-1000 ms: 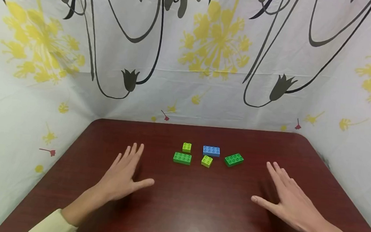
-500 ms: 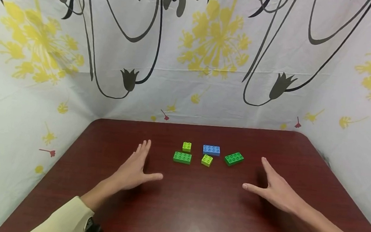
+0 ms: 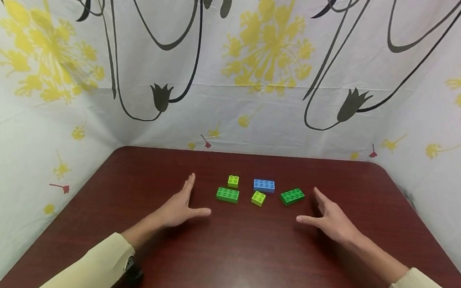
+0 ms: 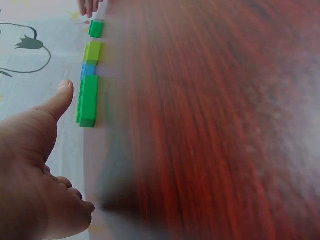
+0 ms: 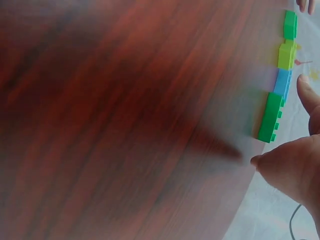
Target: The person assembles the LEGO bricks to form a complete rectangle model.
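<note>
Blue plastic eight-stud brick [image 3: 264, 186], rectangular, flat on a glossy, dark red wood-grain table [image 3: 253, 260]. Directly in front of the blue brick, a square front lime brick [image 3: 258, 199], slightly turned. To its left, a four-stud rear lime brick [image 3: 233, 181] and, nearer the camera, an eight-stud left green brick [image 3: 227, 195]. To its right, an angled right green brick [image 3: 292, 197]. Left hand [image 3: 177, 209] to the left and right hand [image 3: 335, 222] to the right, both apart from the bricks; thumbs spread from fingers. Behind, pale creased fabric [image 3: 225, 104] with tulip prints. Head view only: cream sleeves [image 3: 94, 262] and rounded far table corners. Left wrist view: smooth side wall of the left green brick, streaked grain in close-up. Right wrist view: studs of the right green brick in profile, like short pegs.
</note>
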The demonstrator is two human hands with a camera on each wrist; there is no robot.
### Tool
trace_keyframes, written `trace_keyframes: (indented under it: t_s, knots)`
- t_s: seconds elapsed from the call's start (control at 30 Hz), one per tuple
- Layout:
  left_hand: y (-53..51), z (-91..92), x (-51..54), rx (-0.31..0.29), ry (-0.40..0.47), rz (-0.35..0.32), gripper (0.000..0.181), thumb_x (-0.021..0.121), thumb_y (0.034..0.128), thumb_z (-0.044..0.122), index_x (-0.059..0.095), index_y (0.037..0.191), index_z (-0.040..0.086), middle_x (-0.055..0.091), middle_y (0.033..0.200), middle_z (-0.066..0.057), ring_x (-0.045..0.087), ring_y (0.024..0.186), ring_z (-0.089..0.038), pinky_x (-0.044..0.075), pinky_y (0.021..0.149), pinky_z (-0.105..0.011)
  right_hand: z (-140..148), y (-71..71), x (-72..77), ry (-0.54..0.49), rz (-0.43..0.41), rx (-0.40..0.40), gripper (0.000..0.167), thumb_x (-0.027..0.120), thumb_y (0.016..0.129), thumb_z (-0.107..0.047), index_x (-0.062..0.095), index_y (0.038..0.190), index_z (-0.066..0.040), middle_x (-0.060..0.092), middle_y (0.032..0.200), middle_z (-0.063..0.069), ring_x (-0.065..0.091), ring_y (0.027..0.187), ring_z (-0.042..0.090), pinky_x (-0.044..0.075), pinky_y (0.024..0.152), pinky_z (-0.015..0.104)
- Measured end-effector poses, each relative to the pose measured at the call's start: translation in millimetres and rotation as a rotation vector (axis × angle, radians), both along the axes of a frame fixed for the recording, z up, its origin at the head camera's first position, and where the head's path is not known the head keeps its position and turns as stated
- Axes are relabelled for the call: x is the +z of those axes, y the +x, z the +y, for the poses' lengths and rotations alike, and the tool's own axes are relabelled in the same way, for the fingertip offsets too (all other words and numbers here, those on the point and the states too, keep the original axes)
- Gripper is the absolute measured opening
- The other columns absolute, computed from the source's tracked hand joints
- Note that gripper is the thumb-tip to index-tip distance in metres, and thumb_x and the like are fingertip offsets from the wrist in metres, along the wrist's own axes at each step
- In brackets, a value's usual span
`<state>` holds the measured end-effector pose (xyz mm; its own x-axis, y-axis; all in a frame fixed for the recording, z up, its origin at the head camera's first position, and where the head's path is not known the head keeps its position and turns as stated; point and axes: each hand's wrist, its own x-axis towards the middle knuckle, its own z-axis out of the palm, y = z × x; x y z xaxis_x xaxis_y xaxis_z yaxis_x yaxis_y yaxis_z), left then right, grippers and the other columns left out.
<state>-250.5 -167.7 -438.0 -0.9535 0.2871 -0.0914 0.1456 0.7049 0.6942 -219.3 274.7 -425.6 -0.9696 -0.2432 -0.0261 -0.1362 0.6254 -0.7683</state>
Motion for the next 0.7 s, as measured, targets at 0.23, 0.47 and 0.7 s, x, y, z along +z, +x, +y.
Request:
trace_keyframes:
  t_s: [0.23,0.47,0.7]
  knots:
    - [-7.9,12.7,-3.4,0.026,0.028,-0.025,0.123,0.082,0.0928,0.049,-0.005,0.171,0.011,0.001,0.177,-0.014,0.008,0.162,-0.033,0.021,0.127,-0.057,-3.6,-17.5,-3.5,-0.033,0.005,0.022,0.110,0.083,0.095,-0.031,0.009,0.167,0.007,0.013,0.171,0.034,0.023,0.153,0.055,0.035,0.117,0.062]
    - [-13.8,25.7,-3.0,0.020,0.021,0.015,0.112,0.082,0.0958,0.040,0.006,0.171,0.006,0.016,0.176,-0.016,0.021,0.160,-0.034,0.028,0.125,-0.056,-4.2,-31.8,-5.5,-0.049,0.016,0.042,0.097,0.080,0.098,-0.022,0.017,0.165,0.009,0.021,0.169,0.033,0.027,0.153,0.051,0.037,0.116,0.056]
    - [-18.7,36.0,-9.5,0.013,0.001,0.065,0.098,0.078,0.0995,0.034,0.017,0.169,0.004,0.027,0.172,-0.017,0.028,0.158,-0.034,0.031,0.124,-0.054,-5.9,-42.4,-8.4,-0.047,0.033,0.039,0.083,0.075,0.101,-0.011,0.025,0.164,0.008,0.029,0.166,0.032,0.034,0.151,0.047,0.041,0.113,0.052]
